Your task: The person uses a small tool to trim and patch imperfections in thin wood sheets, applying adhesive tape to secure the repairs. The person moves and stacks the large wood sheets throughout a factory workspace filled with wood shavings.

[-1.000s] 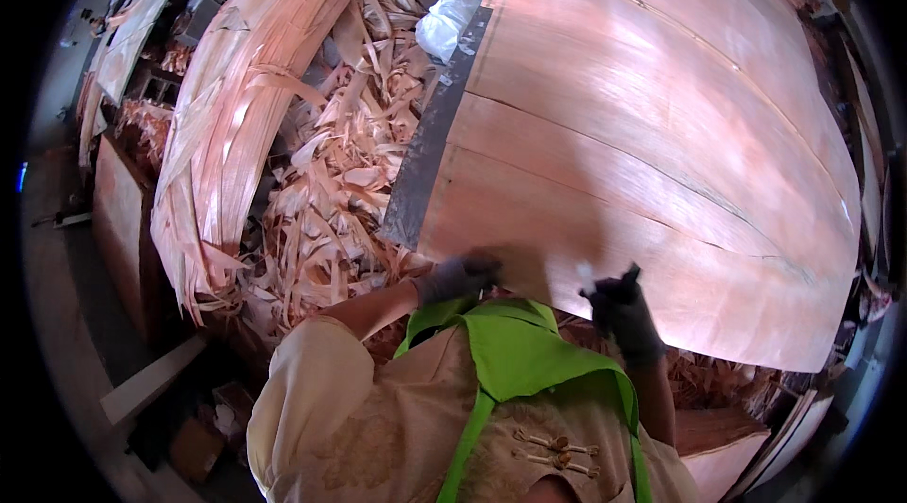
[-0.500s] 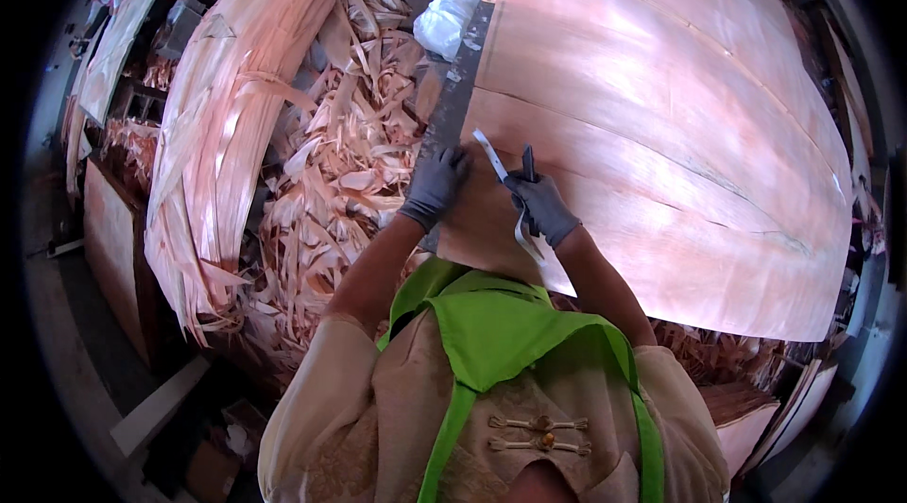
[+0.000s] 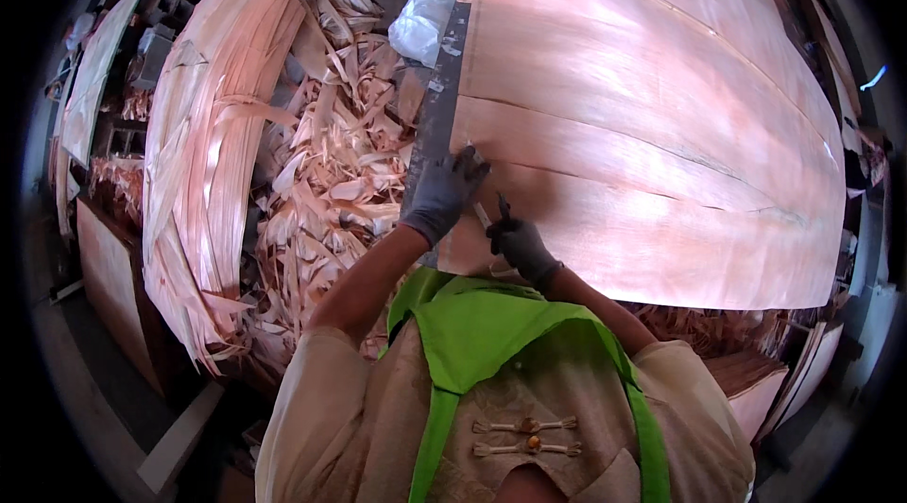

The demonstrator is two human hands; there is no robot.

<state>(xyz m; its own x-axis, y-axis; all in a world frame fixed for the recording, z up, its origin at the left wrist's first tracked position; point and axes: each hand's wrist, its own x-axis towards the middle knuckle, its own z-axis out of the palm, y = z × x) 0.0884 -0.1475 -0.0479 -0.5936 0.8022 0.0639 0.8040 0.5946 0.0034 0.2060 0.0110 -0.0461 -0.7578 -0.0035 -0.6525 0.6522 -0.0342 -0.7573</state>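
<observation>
Wood sheet (image 3: 652, 144) with a pale strip (image 3: 482, 215) by its left edge.
Our left hand (image 3: 444, 193) lies over that edge; whether its fingers grip, we cannot tell. Our right hand (image 3: 521, 246), by the sheet's near-left corner, has fingers clamped around a dark tool (image 3: 504, 207). We do best keeping the strip flat, the tool clear of the left hand.

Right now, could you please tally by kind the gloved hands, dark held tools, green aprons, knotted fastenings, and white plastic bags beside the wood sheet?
Gloved hands, left hand and right hand: 2
Dark held tool: 1
Green apron: 1
Knotted fastenings: 2
White plastic bag: 1
Total: 7
</observation>
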